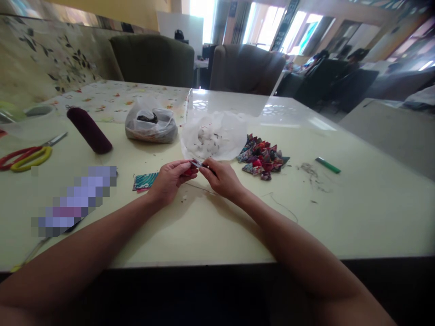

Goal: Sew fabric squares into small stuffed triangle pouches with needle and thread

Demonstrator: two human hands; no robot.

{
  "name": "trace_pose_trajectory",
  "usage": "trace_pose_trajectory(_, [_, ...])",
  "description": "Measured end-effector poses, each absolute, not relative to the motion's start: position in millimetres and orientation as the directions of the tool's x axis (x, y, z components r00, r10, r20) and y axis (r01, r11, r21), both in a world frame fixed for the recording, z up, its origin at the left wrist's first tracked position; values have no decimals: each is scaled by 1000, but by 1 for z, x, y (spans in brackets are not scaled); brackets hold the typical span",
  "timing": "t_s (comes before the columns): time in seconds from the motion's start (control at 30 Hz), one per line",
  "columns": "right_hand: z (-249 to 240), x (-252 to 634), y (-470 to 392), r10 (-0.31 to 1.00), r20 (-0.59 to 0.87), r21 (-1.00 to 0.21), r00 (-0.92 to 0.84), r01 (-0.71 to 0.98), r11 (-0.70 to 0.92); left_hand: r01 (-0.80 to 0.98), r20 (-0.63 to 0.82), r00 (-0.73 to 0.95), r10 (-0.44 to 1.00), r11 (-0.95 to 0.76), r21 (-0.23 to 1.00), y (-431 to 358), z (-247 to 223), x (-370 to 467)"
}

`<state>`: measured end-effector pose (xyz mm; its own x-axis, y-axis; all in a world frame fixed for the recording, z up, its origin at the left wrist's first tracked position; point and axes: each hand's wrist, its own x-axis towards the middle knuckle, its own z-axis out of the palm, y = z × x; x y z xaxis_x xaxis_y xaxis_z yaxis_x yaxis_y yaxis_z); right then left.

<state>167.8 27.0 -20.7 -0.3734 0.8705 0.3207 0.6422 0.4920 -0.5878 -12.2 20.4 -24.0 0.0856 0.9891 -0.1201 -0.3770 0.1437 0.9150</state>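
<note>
Hands [169,181] [222,177] at red fabric [189,172], well inside table edge [190,264]

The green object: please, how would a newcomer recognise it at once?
On the pale table, find the pile of patterned fabric pieces. To its right, beyond loose strands, lies a narrow green bar. Its solid, straight shape sets it apart from the pile and wispy strands.

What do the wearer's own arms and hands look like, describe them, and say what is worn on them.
The left hand and right hand are bare, with no gloves. The left forearm and right forearm show no sleeves, watch, bracelet or markings. Both widen toward the elbow. Rings and nail details are too small to tell.
</note>
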Motion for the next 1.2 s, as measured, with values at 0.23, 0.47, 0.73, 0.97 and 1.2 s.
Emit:
trace_pose_trajectory(0.23, [-22, 164, 23, 870, 337, -594, -359, 636, 492, -416, -71, 207, 976, 154, 896, 19, -24, -10])
trace_pose_trajectory(0.47, [-22, 165, 26, 870, 384, -815, -308, 330, 477, -458, -41, 245, 969, 153, 875, 19, -26, -9])
trace_pose_trajectory(0.73, [-28, 164, 33, 890, 338, -918, -306, 103, 383, -398, -28, 305, 952, 154, 905, 14, -27, -9])
trace_pose_trajectory(0.97, [-27, 166, 33, 899, 333, -885, -286, 233, 402, -339, -47, 298, 953, 152, 929, 12, -27, -8])
trace_pose_trajectory(1.2, [-25, 167, 32, 879, 342, -871, -332, 240, 430, -156, -143, 305, 942, 198, 968, 12, -23, -11])
